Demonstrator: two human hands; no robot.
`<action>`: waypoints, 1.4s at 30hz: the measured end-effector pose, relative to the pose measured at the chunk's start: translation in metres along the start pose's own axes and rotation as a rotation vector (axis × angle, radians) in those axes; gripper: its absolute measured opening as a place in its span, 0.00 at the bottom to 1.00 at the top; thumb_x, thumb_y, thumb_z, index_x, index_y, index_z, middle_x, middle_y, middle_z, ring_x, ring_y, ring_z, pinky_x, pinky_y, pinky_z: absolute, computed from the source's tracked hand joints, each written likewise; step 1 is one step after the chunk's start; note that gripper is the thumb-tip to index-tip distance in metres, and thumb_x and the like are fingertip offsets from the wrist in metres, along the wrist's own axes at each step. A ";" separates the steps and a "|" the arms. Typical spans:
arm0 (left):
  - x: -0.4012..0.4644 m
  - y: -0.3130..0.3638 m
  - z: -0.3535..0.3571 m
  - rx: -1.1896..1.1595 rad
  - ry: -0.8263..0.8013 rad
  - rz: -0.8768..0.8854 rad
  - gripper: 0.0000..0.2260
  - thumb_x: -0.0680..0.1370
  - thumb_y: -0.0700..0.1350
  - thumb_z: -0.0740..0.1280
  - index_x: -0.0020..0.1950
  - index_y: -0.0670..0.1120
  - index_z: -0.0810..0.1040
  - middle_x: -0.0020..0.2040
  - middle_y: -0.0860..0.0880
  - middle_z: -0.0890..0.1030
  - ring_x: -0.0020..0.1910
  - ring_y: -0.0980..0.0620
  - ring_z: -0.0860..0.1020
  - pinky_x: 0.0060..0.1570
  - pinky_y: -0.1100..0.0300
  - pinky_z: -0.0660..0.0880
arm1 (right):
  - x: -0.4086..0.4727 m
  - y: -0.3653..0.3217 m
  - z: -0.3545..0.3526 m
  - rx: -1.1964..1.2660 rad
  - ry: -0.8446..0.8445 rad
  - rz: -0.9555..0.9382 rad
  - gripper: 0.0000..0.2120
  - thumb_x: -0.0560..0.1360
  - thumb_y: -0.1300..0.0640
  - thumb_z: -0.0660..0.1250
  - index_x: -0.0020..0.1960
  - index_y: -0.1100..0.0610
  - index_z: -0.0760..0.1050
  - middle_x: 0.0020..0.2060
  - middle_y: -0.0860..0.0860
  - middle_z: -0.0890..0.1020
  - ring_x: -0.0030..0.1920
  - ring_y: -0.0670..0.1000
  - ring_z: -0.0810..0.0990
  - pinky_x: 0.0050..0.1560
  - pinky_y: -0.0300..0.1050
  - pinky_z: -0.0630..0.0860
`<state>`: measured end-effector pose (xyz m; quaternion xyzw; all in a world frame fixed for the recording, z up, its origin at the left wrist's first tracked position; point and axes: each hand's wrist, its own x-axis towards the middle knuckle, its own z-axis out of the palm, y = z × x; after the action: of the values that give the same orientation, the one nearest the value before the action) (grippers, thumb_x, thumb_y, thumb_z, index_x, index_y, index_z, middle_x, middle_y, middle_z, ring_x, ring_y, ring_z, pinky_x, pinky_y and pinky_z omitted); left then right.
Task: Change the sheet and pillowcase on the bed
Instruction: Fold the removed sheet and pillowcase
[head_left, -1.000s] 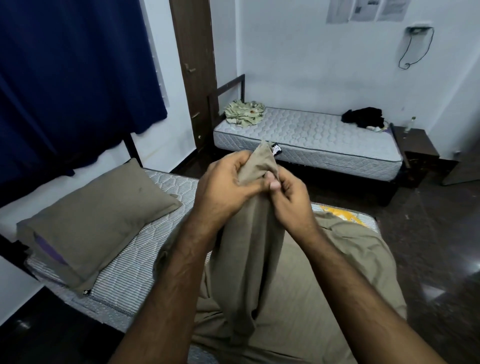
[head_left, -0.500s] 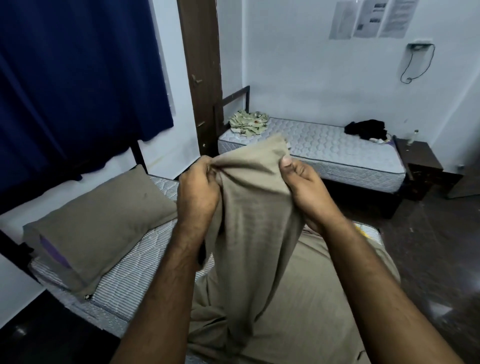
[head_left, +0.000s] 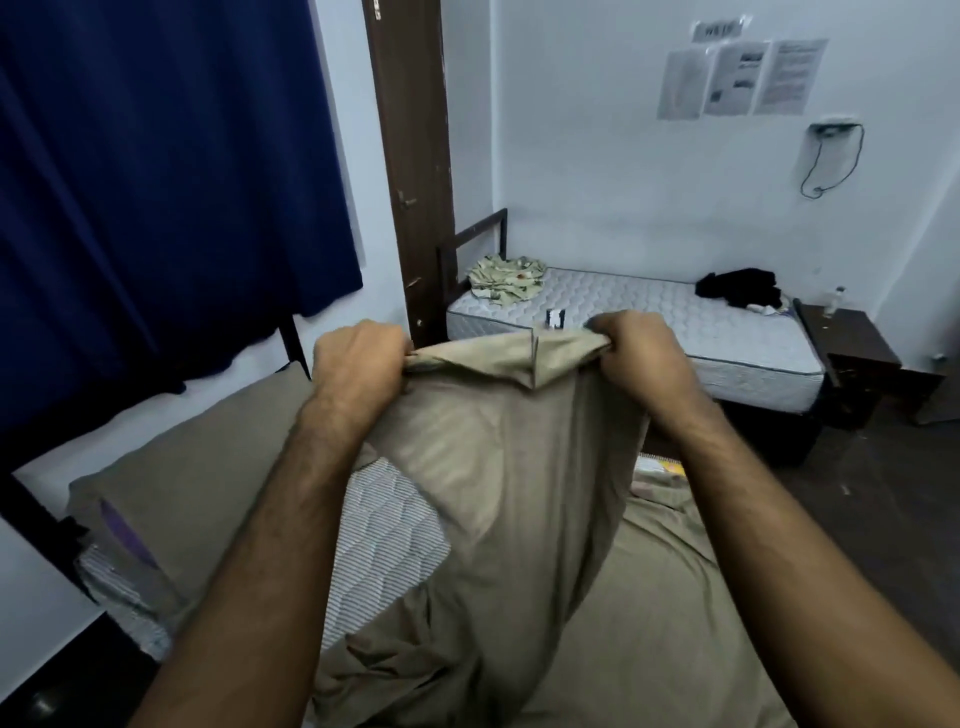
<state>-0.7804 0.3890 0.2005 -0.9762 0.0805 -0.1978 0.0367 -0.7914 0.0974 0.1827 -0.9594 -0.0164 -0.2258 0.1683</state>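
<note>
I hold the khaki sheet (head_left: 498, 467) up in front of me over the near bed (head_left: 384, 525). My left hand (head_left: 358, 364) is a closed fist gripping one bunched end of its top edge, and my right hand (head_left: 644, 353) is clenched on the other end, so the edge stretches taut between them. Near the middle of that edge a small fold stands up, with a crease running down from it. Below my hands the cloth hangs in long soft folds, plain and matte, lighter where the light catches it under my left wrist. Its lower part lies heaped across the foot half of the bed, covering the mattress there.

Toward the head end, the grey striped quilted mattress shows bare beside the hanging cloth. A pillow (head_left: 197, 467) in a matching khaki case lies at the head corner, against the wall edge; a purple patch shows at its open end.

A dark blue curtain (head_left: 156, 182) hangs above the pillow. Across the floor stands a second bed (head_left: 649, 322) with a bare mattress, a patterned cloth bundle (head_left: 506, 278) at one end and a black garment (head_left: 743, 288) at the other.
</note>
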 end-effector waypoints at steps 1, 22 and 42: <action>0.004 -0.004 0.002 -0.059 0.035 -0.041 0.07 0.76 0.51 0.71 0.51 0.52 0.83 0.49 0.45 0.82 0.51 0.41 0.80 0.48 0.51 0.73 | -0.005 -0.004 0.003 0.077 0.166 0.015 0.17 0.69 0.64 0.62 0.54 0.52 0.80 0.45 0.56 0.85 0.50 0.60 0.83 0.46 0.50 0.79; 0.048 0.013 -0.094 0.267 0.067 0.186 0.06 0.79 0.48 0.68 0.54 0.51 0.81 0.43 0.50 0.77 0.42 0.47 0.75 0.42 0.52 0.74 | 0.016 0.005 -0.033 0.735 -0.123 0.147 0.11 0.80 0.61 0.62 0.44 0.60 0.82 0.34 0.51 0.82 0.32 0.46 0.76 0.28 0.38 0.70; 0.085 0.068 -0.095 0.155 -0.049 0.631 0.34 0.66 0.76 0.68 0.55 0.49 0.70 0.40 0.51 0.74 0.40 0.47 0.75 0.39 0.54 0.70 | 0.031 0.036 -0.046 0.138 0.342 0.217 0.12 0.69 0.62 0.64 0.49 0.53 0.81 0.43 0.58 0.85 0.49 0.61 0.83 0.42 0.46 0.74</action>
<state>-0.7507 0.3034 0.3130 -0.9019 0.3628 -0.1589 0.1723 -0.7787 0.0466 0.2233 -0.8893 0.1006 -0.3644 0.2573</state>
